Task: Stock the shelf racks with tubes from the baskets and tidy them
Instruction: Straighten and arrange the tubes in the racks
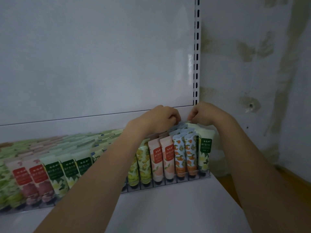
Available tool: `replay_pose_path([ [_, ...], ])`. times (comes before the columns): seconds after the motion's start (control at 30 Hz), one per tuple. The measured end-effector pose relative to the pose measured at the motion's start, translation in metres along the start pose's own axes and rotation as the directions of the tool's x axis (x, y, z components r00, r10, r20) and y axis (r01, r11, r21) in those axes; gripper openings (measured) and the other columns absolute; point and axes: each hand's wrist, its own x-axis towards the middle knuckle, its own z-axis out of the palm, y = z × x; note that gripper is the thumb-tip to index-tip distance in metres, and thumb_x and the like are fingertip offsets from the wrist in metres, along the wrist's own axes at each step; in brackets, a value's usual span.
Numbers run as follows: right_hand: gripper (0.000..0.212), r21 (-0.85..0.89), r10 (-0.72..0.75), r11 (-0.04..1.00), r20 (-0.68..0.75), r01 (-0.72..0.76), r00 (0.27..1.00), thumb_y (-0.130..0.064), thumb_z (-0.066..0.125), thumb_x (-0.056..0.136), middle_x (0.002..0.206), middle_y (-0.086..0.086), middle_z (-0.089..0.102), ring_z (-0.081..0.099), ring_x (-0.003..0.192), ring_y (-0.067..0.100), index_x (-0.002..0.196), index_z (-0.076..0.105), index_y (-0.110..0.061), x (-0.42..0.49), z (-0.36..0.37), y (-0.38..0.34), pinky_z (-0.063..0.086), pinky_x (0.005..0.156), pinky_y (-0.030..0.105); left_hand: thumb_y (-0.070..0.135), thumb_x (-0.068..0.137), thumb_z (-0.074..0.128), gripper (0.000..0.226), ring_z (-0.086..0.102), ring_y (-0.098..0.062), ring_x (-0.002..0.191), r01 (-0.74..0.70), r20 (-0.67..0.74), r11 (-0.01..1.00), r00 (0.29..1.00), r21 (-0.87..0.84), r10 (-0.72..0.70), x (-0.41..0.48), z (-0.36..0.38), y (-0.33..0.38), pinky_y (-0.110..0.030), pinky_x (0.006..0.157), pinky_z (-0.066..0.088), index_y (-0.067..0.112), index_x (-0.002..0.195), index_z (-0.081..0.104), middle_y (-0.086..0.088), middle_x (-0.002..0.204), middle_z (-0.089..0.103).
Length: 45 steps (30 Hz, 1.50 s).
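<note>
Forearms fill the bottom of my feed, both reaching up over the white shelf [168,207] to the back right corner of the rack [168,184]. Left hand [156,120] sits knuckles-up over the rear of the orange-print tubes [178,155], fingers curled down, tips at the crimped tops there. Right hand [207,113] is just beside it, fingers curled too, thumb and forefinger tips close together right above the same tops. From this angle I can't tell whether either hand is clamped on a tube or only touching; the fingertips are lost among the crimps.

Rack is clear plastic with dividers, lanes running front to back, tubes standing cap-down and packed tight. Reading from the right end: one lane of green-label tubes [204,153], two lanes orange-print, two lanes of peach tubes [157,158], two lanes of yellow-print tubes [144,163]. Left of my left arm there are more green-label lanes, then red-label tubes [36,179]; the far-left lanes are too blurred to read.

Behind the rack is a white back panel [101,56] with a slotted upright [196,47] on its right edge, and a stained wall [252,64] right of that. Light is dim.
</note>
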Motion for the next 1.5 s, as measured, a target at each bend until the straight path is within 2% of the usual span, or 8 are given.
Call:
replay_pose_path([
  [0.27, 0.021, -0.011, -0.081, 0.997, -0.037, 0.080, 0.996, -0.004, 0.059, 0.086, 0.105, 0.002, 0.063, 0.051, 0.090, 0.013, 0.100, 0.071, -0.014, -0.003, -0.018, 0.001, 0.039, 0.077, 0.025, 0.010, 0.093, 0.035, 0.033, 0.055, -0.018, 0.098, 0.013, -0.030, 1.000, 0.999, 0.019, -0.013, -0.003, 0.005, -0.008, -0.030, 0.087, 0.045, 0.013, 0.114, 0.061, -0.006, 0.116, 0.063],
  [0.4, 0.023, -0.014, -0.051, 0.999, 0.083, 0.053, 0.995, -0.006, 0.054, 0.090, 0.103, 0.001, 0.062, 0.052, 0.087, 0.014, 0.103, 0.070, -0.016, -0.005, -0.007, -0.002, 0.041, 0.060, 0.021, 0.009, 0.093, 0.035, 0.033, 0.049, -0.010, 0.083, -0.002, -0.059, 1.000, 0.998, 0.000, 0.002, -0.006, 0.005, -0.007, -0.023, 0.079, 0.040, 0.012, 0.113, 0.061, -0.006, 0.112, 0.064],
  [0.53, 0.016, 0.034, -0.057, 0.998, -0.005, 0.057, 0.998, -0.011, 0.062, 0.086, 0.087, -0.003, 0.058, 0.049, 0.071, 0.007, 0.099, 0.069, -0.015, -0.007, -0.019, -0.003, 0.037, 0.054, 0.020, 0.008, 0.094, 0.034, 0.035, 0.038, 0.000, 0.060, -0.024, -0.078, 1.000, 0.997, -0.008, 0.024, -0.010, 0.005, -0.005, -0.020, 0.073, 0.034, 0.012, 0.114, 0.062, -0.001, 0.094, 0.061],
  [0.83, 0.021, -0.077, 0.026, 0.997, 0.126, -0.016, 0.992, -0.005, 0.058, 0.086, 0.081, -0.005, 0.058, 0.051, 0.077, 0.012, 0.100, 0.070, -0.015, -0.012, -0.021, -0.006, 0.040, 0.054, 0.019, 0.008, 0.093, 0.036, 0.034, 0.042, 0.004, 0.052, -0.027, -0.051, 0.997, 0.998, -0.069, 0.023, -0.015, 0.006, -0.004, -0.005, 0.054, 0.031, 0.014, 0.110, 0.065, 0.018, 0.063, 0.047],
  [0.97, 0.025, -0.103, -0.009, 0.994, 0.110, 0.020, 0.994, -0.005, 0.052, 0.090, 0.099, 0.000, 0.058, 0.052, 0.094, 0.018, 0.105, 0.069, -0.016, -0.016, -0.026, -0.007, 0.040, 0.056, 0.019, 0.006, 0.092, 0.036, 0.036, 0.041, 0.000, 0.061, -0.066, -0.063, 0.993, 0.996, -0.097, 0.060, -0.016, 0.007, -0.002, -0.016, 0.067, 0.033, 0.016, 0.114, 0.063, 0.006, 0.090, 0.063],
  [1.13, 0.022, -0.116, -0.012, 0.993, 0.171, 0.032, 0.985, -0.006, 0.054, 0.089, 0.094, -0.003, 0.056, 0.050, 0.079, 0.011, 0.085, 0.065, -0.025, -0.017, -0.030, -0.008, 0.038, 0.054, 0.020, 0.008, 0.093, 0.035, 0.037, 0.030, -0.003, 0.057, -0.078, -0.067, 0.996, 0.995, -0.041, 0.075, -0.014, 0.008, -0.003, -0.016, 0.064, 0.023, 0.018, 0.113, 0.065, 0.024, 0.068, 0.042],
  [1.27, 0.026, -0.079, 0.019, 0.997, 0.231, -0.001, 0.973, -0.004, 0.057, 0.088, 0.088, -0.002, 0.060, 0.053, 0.077, 0.010, 0.075, 0.065, -0.025, -0.017, -0.023, -0.012, 0.043, 0.056, 0.019, 0.008, 0.093, 0.036, 0.036, 0.038, -0.002, 0.061, -0.092, -0.061, 0.995, 0.994, -0.031, 0.090, -0.016, 0.007, -0.002, -0.013, 0.068, 0.024, 0.015, 0.113, 0.065, 0.003, 0.099, 0.062],
  [1.5, 0.012, -0.066, 0.024, 0.998, 0.202, -0.011, 0.979, -0.013, 0.067, 0.082, 0.083, -0.007, 0.063, 0.056, 0.076, 0.006, 0.082, 0.068, -0.024, -0.023, -0.038, -0.005, 0.043, 0.056, 0.020, 0.008, 0.091, 0.040, 0.034, 0.051, -0.021, 0.109, -0.138, -0.111, 0.990, 0.985, -0.042, 0.132, -0.019, 0.003, 0.002, -0.032, 0.095, 0.039, 0.016, 0.110, 0.066, -0.003, 0.118, 0.062],
])
